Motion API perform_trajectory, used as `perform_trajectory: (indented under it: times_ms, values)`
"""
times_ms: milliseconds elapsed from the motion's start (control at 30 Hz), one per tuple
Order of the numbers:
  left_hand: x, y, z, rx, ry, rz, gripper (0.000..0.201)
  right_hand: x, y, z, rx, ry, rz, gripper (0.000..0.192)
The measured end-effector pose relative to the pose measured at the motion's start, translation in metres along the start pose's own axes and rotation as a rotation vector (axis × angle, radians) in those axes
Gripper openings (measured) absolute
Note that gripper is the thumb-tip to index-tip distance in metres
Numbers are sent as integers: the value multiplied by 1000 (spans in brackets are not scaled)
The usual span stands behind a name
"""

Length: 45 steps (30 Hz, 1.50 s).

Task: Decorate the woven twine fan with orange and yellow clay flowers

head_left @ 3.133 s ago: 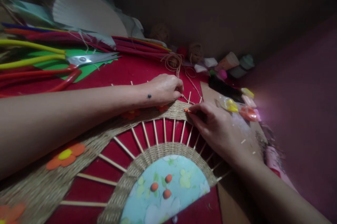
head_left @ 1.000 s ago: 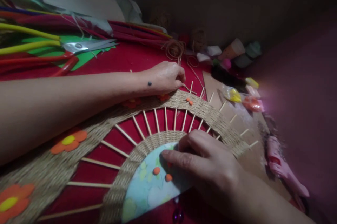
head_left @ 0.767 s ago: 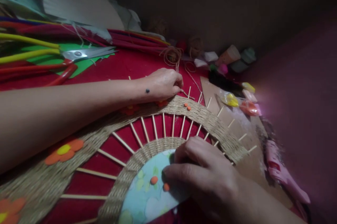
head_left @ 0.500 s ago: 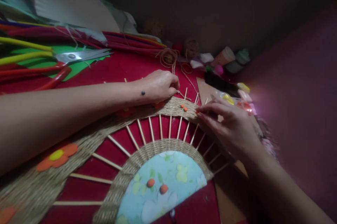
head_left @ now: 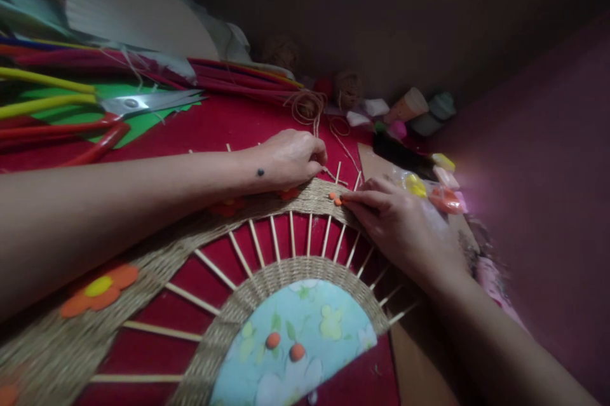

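Right hand point(head_left: 405, 228) on orange bead point(head_left: 337, 201)

From my feed I see a dim room with a dark, bare wall point(head_left: 381, 6) behind a red-covered table point(head_left: 229, 123). A maroon surface point(head_left: 548, 203) rises at right, catching a faint pinkish glow.

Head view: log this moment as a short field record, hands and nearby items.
left hand: rests on outer woven band, fingers curled at its top edge
right hand: fingertips press small orange balls onto the band
centre: blue floral panel bearing two orange balls
behind: scissors on green sheet; twine
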State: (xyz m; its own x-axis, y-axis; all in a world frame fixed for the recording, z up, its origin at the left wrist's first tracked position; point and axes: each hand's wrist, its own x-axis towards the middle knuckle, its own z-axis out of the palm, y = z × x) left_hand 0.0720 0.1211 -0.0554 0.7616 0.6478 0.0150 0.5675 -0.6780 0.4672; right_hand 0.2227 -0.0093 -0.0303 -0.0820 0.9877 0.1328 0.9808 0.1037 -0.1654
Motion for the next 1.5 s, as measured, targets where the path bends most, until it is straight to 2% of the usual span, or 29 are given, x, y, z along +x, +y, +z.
perform_trajectory:
  times_ms: [333,533,733,800,867,900,967,1000,1067,1133,1233,1333,1400,1467,1500]
  values:
    - [0,0,-1,7,-11,-7,30,-7,4,9,-98,59,-194,25]
    - [0,1,0,-1,0,-8,30,-9,1,5,-203,58,-214,27]
    - [0,0,0,5,-5,-6,30,-11,5,4,-91,100,-195,25]
    - [0,0,0,6,-7,-3,30,-16,1,0,3,178,-211,23]
    - [0,0,0,4,1,1,29,-25,-9,-8,136,194,-243,19]
    - [0,0,1,2,7,2,29,-30,-16,-13,201,135,-252,17]
    - [0,0,1,-3,11,1,28,-41,-32,-23,323,-110,-312,15]
    - [1,0,1,-5,9,-3,28,-45,-40,-25,362,-192,-349,14]
    - [1,0,1,-9,1,-5,28,-54,-52,-24,378,-293,-392,15]
    - [1,0,1,-16,-7,-9,28,-61,-58,-14,378,-269,-423,19]
    - [1,1,0,-25,-10,-15,28,-67,-58,5,366,-145,-477,18]
    - [0,1,0,-16,-8,-17,28,-65,-50,8,400,-52,-551,17]
    - [0,1,0,-13,-12,-18,29,-56,-40,-3,416,-63,-498,17]
    - [0,1,-1,-13,-14,-23,30,-40,-26,-17,385,-121,-343,18]
    - [0,2,-1,-12,-14,-24,30,-30,-18,-22,381,-38,-257,15]
